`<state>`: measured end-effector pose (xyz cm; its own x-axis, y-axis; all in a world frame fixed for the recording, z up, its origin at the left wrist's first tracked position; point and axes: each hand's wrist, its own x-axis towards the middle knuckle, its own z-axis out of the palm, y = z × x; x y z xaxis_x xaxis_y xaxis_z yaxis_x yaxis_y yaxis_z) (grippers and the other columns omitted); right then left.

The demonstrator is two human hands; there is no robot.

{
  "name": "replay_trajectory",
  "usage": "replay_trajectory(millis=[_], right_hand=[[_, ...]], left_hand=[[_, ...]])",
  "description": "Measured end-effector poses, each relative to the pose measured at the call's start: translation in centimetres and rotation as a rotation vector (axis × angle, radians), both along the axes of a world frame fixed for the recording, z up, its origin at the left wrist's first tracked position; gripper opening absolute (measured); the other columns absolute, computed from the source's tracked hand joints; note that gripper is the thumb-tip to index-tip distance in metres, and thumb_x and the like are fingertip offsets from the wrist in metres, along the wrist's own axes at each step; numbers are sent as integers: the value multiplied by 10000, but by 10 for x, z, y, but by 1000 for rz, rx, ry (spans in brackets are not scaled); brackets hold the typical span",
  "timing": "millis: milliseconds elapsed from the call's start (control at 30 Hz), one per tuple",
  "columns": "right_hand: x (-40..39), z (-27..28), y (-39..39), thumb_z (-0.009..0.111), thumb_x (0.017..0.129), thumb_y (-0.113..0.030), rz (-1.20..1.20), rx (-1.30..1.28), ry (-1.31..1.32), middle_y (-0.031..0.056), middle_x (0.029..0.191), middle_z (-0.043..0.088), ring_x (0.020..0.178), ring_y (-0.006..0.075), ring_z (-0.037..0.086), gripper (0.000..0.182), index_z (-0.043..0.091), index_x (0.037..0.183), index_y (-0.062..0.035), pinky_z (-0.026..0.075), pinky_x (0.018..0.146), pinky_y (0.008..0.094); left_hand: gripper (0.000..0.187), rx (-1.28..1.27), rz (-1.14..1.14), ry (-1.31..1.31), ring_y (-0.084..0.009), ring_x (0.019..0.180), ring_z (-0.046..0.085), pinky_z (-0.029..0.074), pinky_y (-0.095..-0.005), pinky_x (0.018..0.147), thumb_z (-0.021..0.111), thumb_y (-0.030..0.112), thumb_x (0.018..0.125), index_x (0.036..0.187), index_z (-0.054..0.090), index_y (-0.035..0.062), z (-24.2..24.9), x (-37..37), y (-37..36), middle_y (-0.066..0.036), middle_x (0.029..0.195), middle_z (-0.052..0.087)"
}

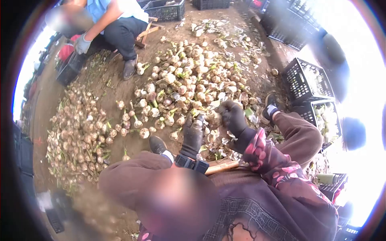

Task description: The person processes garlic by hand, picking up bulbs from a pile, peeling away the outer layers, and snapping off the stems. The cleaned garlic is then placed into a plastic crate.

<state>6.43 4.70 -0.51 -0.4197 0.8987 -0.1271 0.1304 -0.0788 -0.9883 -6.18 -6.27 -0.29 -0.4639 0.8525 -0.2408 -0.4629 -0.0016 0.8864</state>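
My left hand (193, 132), in a dark glove, is closed with its fingertips at the pale green stem side of a garlic bulb (214, 117). On the bulb's other side is my right hand (234, 117), also dark-gloved, its fingers curled against it. Small details between the fingers are blurred. Just beyond both hands lies a heap of garlic bulbs (193, 76), many with short green stems. Torn pale skins and leaf scraps (213, 140) lie on the ground below my hands.
A second garlic heap (80, 132) spreads at the left. Black crates with pale contents (307, 80) stand at the right; stacked crates (289, 24) stand behind. Another person (116, 28) in grey gloves sits at the upper left by a dark crate (71, 69).
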Motion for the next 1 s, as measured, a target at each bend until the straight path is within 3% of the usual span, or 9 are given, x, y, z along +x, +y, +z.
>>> replay_trajectory(millis=[67, 133, 200, 300, 400, 467, 667, 800, 1000], right_hand=[[22, 4, 21, 570, 902, -127, -248, -113, 59, 15, 684, 547, 517, 100, 498, 104, 566, 962, -42, 411, 437, 250], [40, 20, 15, 569, 906, -123, -279, -138, 72, 32, 781, 570, 609, 111, 551, 281, 496, 1167, -48, 456, 463, 256], [63, -9, 25, 579, 905, -158, 107, -439, 765, 70, 954, 592, 690, 119, 586, 338, 448, 1196, -46, 487, 537, 238], [50, 26, -25, 642, 864, -163, 421, -322, 287, 77, 1109, 566, 856, 155, 609, 453, 431, 1250, -52, 526, 691, 261], [47, 26, -32, 738, 774, -206, 307, -12, 314, 120, 1158, 562, 995, 260, 596, 612, 432, 1280, -50, 504, 842, 339], [54, 43, -27, 804, 677, -236, 237, 971, -358, 177, 1193, 538, 1067, 346, 555, 699, 466, 1255, -37, 464, 909, 392], [56, 44, -28, 829, 639, -235, 277, 848, -267, 178, 1174, 539, 1060, 349, 554, 685, 510, 1204, -15, 450, 920, 386], [50, 36, -32, 840, 615, -49, 236, 298, 76, 96, 1134, 560, 1033, 189, 571, 661, 520, 1190, 8, 474, 881, 297], [49, 25, -27, 831, 607, 18, 217, 229, 164, 69, 1094, 568, 1002, 134, 563, 662, 517, 1190, 7, 471, 877, 262]], left_hand=[[108, 10, 11, -140, -29, 502, 453, 354, -168, 415, 550, 180, 922, 987, 585, 100, 8, 5, 2, 66, 702, 530], [134, 73, -73, -104, -36, 514, 464, 373, -183, 430, 540, 166, 921, 1025, 577, 90, 9, 4, 1, 56, 714, 543], [132, 107, -87, -106, -43, 527, 480, 389, -192, 443, 532, 162, 922, 1018, 583, 87, 8, 8, 1, 53, 735, 557], [147, 148, -101, -88, -60, 567, 517, 421, -214, 478, 518, 165, 925, 1018, 597, 82, -1, 18, 4, 40, 768, 583], [241, 141, -103, -188, -83, 647, 564, 459, -240, 547, 530, 232, 926, 1075, 607, 60, 5, 22, 4, 0, 783, 612], [296, -36, -199, -75, -84, 647, 556, 458, -252, 562, 556, 298, 913, 1050, 613, 42, 7, 22, 2, -17, 752, 607], [166, 11, -186, 171, -79, 638, 540, 445, -253, 547, 608, 187, 878, 949, 583, 39, 9, 25, 3, -11, 756, 592], [180, 161, -156, -108, -106, 741, 591, 502, -246, 606, 598, 100, 871, 1045, 571, 63, 6, 26, 8, -17, 894, 614], [361, 321, -293, -369, -175, 963, 605, 535, -309, 799, 563, 14, 858, 1208, 489, 60, 1, 22, 11, -73, 1102, 592]])
